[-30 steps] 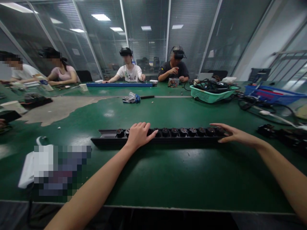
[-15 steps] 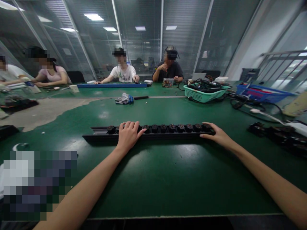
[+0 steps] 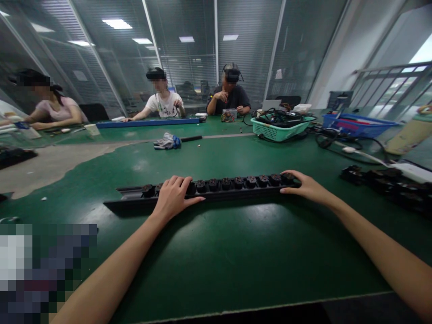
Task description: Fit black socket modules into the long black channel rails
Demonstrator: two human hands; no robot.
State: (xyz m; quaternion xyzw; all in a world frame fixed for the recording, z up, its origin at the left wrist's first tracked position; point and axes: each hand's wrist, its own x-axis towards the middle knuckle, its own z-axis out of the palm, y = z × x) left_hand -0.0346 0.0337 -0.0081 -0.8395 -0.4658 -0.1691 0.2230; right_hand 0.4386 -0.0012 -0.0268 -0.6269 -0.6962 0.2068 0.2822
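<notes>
A long black power strip casing lies across the green table in front of me, with its long channel facing up. Several round black socket modules sit in a row along it. The channel's left end has no module in it. My left hand lies over the casing left of its middle, fingers across the far edge and thumb along the near side; it covers some modules. At the right end, my right hand holds the casing between thumb and fingers.
Loose black modules and a white power strip lie at right. Beyond stand a green basket of cables and a blue basket. Gloves lie farther back. Several people sit across the table, one near a blue bar.
My view has turned slightly to the right, so the scene shifts left. My left thumb has moved down onto the casing's near side. The right hand keeps its hold on the end.
</notes>
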